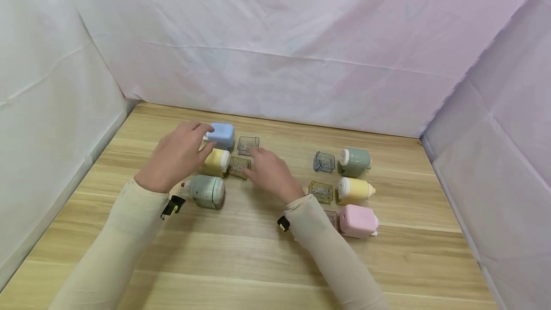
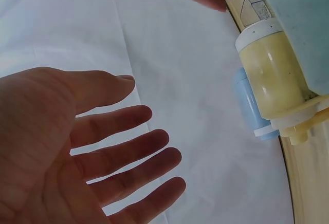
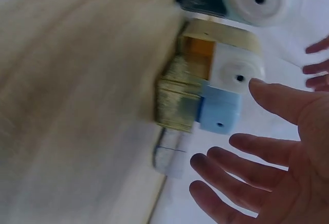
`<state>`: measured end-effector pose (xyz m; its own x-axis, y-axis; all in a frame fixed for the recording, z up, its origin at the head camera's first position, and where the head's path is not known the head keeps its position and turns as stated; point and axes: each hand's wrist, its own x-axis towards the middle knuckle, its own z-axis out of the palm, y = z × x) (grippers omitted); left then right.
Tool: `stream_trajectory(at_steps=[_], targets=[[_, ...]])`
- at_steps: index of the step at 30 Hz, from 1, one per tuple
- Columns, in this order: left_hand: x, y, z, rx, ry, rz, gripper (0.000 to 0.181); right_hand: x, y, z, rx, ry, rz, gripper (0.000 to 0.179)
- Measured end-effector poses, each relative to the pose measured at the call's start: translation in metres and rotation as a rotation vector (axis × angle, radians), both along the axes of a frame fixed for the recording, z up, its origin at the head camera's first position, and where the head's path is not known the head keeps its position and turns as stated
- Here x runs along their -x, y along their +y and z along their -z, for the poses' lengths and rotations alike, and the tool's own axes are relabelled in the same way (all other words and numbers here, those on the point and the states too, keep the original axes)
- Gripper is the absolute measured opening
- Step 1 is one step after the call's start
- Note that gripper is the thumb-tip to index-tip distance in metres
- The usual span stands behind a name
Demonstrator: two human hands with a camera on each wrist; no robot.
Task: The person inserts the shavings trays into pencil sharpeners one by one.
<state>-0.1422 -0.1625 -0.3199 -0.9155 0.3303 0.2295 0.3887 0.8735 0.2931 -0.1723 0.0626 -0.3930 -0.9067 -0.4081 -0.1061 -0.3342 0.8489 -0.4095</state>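
My left hand (image 1: 176, 157) hovers over the left row of crank pencil sharpeners, fingers spread and holding nothing. Beneath and beside it are a blue sharpener (image 1: 222, 134), a yellow sharpener (image 1: 215, 162) and a green sharpener (image 1: 207, 191). To their right, my right hand (image 1: 270, 172) reaches over two see-through drawers, its fingertips overlapping them in the head view. The far drawer (image 1: 248, 144) is greyish and the nearer drawer (image 1: 238, 167) yellowish; both contain shavings. In the right wrist view the right hand (image 3: 272, 162) has loosely extended fingers beside the blue sharpener (image 3: 220, 110), with nothing gripped.
On the right stand another green sharpener (image 1: 355, 161), a second yellow sharpener (image 1: 355, 189) and a pink sharpener (image 1: 358, 220). Left of them lie a dark drawer (image 1: 324, 161), a yellowish drawer (image 1: 320, 192) and a pinkish drawer (image 1: 332, 218), partly behind my right sleeve. White cloth (image 1: 280, 71) encloses the table (image 1: 241, 262).
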Motion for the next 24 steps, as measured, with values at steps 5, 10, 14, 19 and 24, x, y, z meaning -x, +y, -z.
stream_trajectory(at_steps=[5,10,14,19,24], targets=[[0.000,0.000,0.002,-0.012,-0.003,0.005,0.035,0.002,-0.003,0.014,-0.025,-0.026,-0.003,0.065],[0.004,0.000,0.006,-0.007,-0.088,0.019,0.041,0.005,-0.005,0.023,-0.036,-0.029,0.016,0.063],[0.008,-0.001,0.009,-0.005,-0.178,0.026,0.046,0.006,-0.006,0.026,-0.035,-0.011,0.020,0.056],[0.015,-0.005,0.013,-0.015,-0.261,0.048,0.051,0.007,-0.006,0.027,-0.042,0.000,0.021,0.051],[0.025,-0.010,0.016,-0.026,-0.343,0.099,0.058,0.007,-0.005,0.027,-0.038,-0.017,0.030,0.053]])
